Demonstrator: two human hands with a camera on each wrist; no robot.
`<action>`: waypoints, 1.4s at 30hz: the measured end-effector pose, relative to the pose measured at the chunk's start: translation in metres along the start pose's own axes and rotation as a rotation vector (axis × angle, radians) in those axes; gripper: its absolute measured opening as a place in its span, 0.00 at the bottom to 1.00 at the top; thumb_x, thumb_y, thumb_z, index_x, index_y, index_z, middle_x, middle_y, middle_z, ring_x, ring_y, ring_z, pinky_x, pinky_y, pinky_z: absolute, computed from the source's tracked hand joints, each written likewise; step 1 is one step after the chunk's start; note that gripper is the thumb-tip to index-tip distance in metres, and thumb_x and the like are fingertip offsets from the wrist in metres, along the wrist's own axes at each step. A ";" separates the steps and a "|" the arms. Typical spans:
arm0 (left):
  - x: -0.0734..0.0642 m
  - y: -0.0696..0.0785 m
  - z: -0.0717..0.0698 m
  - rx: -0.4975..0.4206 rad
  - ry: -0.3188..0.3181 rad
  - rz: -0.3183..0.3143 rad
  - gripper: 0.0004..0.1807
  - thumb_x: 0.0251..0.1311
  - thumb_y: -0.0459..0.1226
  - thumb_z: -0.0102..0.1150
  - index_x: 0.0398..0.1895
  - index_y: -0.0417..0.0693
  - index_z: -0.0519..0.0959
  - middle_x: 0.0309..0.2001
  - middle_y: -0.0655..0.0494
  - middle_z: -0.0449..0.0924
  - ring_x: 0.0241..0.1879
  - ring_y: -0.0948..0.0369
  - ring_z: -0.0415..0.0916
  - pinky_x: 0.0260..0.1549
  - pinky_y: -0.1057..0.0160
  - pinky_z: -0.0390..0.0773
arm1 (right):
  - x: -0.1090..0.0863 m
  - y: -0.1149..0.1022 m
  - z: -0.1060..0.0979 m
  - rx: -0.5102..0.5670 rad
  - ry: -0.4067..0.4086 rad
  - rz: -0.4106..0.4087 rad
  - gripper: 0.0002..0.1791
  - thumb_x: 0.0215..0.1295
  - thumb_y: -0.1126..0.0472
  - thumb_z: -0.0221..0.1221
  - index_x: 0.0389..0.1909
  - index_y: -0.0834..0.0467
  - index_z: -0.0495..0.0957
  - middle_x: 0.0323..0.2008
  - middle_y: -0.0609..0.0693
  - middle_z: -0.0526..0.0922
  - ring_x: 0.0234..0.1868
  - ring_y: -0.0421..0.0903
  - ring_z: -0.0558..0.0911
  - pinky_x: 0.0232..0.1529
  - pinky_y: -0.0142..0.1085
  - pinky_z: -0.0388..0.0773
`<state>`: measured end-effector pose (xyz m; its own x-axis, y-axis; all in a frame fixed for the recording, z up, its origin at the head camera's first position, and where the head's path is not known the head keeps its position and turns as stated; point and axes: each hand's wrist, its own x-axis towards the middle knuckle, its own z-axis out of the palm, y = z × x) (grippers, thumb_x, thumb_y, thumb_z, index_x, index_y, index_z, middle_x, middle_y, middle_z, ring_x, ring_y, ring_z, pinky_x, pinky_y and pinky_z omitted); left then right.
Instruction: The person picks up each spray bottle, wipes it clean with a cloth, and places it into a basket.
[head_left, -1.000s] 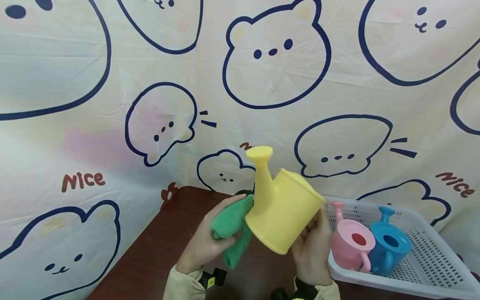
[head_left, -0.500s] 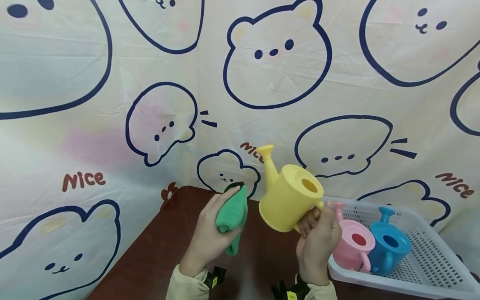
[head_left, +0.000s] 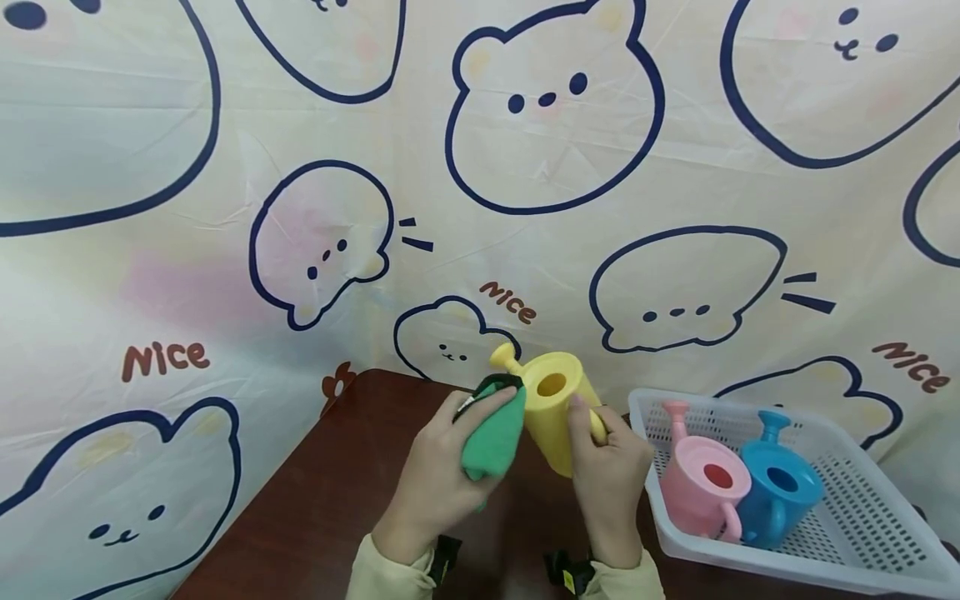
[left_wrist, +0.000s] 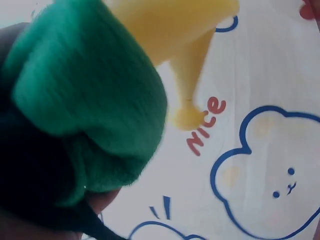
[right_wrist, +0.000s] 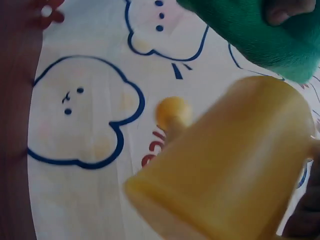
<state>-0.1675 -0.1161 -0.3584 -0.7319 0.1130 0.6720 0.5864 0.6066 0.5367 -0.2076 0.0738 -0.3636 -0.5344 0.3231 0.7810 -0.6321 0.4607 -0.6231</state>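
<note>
A yellow toy watering can (head_left: 551, 421) is held up above the table, its round top opening facing the head camera and its spout pointing to the far left. My right hand (head_left: 613, 479) grips its handle at the right side. In my left hand (head_left: 435, 475) is a folded green cloth (head_left: 495, 437) with a dark edge, close against the can's left side; whether they touch I cannot tell. The left wrist view shows the cloth (left_wrist: 95, 95) large, with the can's spout (left_wrist: 189, 90) behind it. In the right wrist view the can's body (right_wrist: 225, 165) lies below the cloth (right_wrist: 270, 35).
A white perforated plastic basket (head_left: 862, 500) stands to the right on the dark brown table (head_left: 300, 517). In it sit a pink watering can (head_left: 705, 483) and a blue watering can (head_left: 780, 492). A cartoon-printed curtain (head_left: 555, 167) hangs behind the table.
The yellow can has turned so its opening faces up toward the head camera, and it has come lower. My right hand has shifted onto its handle. The cloth moved away, then back to the can.
</note>
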 end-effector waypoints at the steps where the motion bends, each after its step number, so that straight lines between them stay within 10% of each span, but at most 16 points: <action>1: 0.000 0.001 0.002 0.057 -0.002 0.021 0.48 0.44 0.32 0.83 0.71 0.74 0.76 0.57 0.56 0.79 0.49 0.61 0.79 0.47 0.56 0.85 | 0.000 0.001 0.000 -0.031 -0.021 -0.039 0.21 0.64 0.65 0.70 0.13 0.56 0.74 0.11 0.45 0.66 0.14 0.29 0.63 0.14 0.24 0.59; 16: 0.000 -0.006 0.007 0.284 -0.157 -0.067 0.42 0.42 0.32 0.82 0.63 0.74 0.82 0.49 0.56 0.80 0.41 0.61 0.75 0.40 0.61 0.78 | 0.007 0.023 -0.011 -0.079 -0.220 -0.269 0.22 0.52 0.64 0.74 0.10 0.49 0.71 0.10 0.39 0.68 0.16 0.28 0.63 0.15 0.22 0.60; 42: 0.001 -0.008 0.002 0.268 -0.074 -0.137 0.44 0.36 0.31 0.85 0.63 0.68 0.83 0.50 0.53 0.81 0.38 0.61 0.74 0.40 0.59 0.79 | 0.000 0.006 -0.007 -0.059 -0.507 -0.302 0.17 0.53 0.63 0.73 0.12 0.50 0.75 0.12 0.38 0.72 0.17 0.25 0.64 0.16 0.21 0.65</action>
<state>-0.1735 -0.1192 -0.3628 -0.8269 0.0675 0.5583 0.3757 0.8049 0.4592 -0.2070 0.0825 -0.3666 -0.5464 -0.2580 0.7968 -0.7733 0.5208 -0.3617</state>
